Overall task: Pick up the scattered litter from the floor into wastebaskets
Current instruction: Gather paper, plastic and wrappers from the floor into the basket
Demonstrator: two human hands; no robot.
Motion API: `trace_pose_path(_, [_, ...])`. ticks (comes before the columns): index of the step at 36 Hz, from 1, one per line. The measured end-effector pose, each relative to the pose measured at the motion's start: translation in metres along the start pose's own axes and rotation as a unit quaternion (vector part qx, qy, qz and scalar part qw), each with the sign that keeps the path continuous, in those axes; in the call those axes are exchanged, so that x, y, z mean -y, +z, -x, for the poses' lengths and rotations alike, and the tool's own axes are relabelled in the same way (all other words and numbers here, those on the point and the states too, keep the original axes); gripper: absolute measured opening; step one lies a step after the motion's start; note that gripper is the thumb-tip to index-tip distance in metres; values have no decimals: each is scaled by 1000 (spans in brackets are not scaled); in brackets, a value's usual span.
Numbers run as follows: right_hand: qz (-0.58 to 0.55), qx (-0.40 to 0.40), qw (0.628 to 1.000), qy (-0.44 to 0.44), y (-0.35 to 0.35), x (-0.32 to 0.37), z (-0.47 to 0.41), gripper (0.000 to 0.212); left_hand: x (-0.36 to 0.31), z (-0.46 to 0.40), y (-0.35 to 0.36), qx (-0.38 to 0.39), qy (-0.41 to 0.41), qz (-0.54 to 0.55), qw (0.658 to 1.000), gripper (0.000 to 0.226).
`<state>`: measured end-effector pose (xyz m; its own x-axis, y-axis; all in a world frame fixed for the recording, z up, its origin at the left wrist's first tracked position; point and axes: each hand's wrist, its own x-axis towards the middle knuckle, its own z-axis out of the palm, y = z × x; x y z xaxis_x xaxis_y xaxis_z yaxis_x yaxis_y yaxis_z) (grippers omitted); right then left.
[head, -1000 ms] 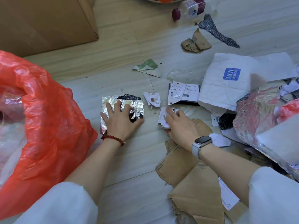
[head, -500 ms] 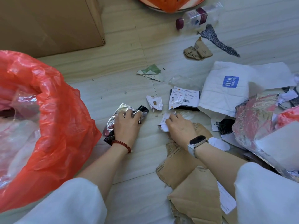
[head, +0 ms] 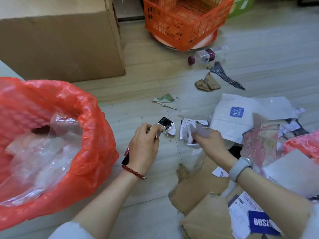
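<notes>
My left hand (head: 144, 147) grips a crumpled silver and black foil wrapper (head: 164, 124), lifted just off the floor. My right hand (head: 209, 141) holds a bunch of white paper scraps (head: 187, 133) and a greyish piece above the litter pile. The wastebasket lined with a red bag (head: 93, 135) stands open at the left, close beside my left hand; clear plastic lies inside it. More litter is spread over the floor on the right: a white HLA mailer bag (head: 231, 121), brown torn cardboard (head: 200, 192), a green paper scrap (head: 164, 99).
A big cardboard box (head: 60, 37) stands at the back left. An orange plastic basket (head: 183, 21) sits at the back, with a clear bottle (head: 205, 56), a dark strip (head: 224, 75) and a brown scrap (head: 207, 83) before it. A foil bag (head: 259, 142) lies at right.
My left hand has crumpled the foil wrapper and raised it off the floor. My right hand has gathered paper scraps and lifted them. The view has tilted up, showing the orange basket.
</notes>
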<state>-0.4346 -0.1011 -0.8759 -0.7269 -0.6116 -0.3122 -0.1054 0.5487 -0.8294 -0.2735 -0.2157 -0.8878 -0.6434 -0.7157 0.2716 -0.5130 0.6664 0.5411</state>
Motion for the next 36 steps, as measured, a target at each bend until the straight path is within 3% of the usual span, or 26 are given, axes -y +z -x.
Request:
trace_pose_path(3, [-84,3,996,10,-9,30,5,42,-21,-18,-23,-34,21,30,999,37])
trace_pose_path(8, [-179,15,982,-57,-17,90,16,16,-41,-42,-76,-110,30,83,990,37])
trace_pose_path(11, [-202,40,973,-106,-10,133,25,16,-39,-53,-122,-165,32,127,977,34])
trace_pose_path(15, [-227,59,960,-151,17,185,39,12,-20,-54,-186,-219,5,112,969,28])
trace_pose_path(19, [-231,126,942,-209,62,224,59,14,12,-37,-232,-210,-60,63,974,28])
trace_pose_path(22, [-162,163,938,-260,100,236,68,15,41,-17,-245,-154,-94,-18,983,27])
trace_pose_path(24, [-23,186,933,-307,122,237,72,12,67,-3,-246,-46,-139,-79,986,29])
trace_pose_path(27, [172,299,874,-343,142,232,76,50,102,13,-252,126,-216,-116,961,40])
trace_pose_path(29, [236,335,847,-339,147,230,78,63,113,17,-258,117,-229,-81,963,39])
trace_pose_path(31, [249,327,844,-345,148,229,77,62,114,15,-264,51,-215,-60,974,32])
trace_pose_path(36, [128,223,887,-384,132,228,76,27,87,-2,-260,-72,-177,-5,982,23])
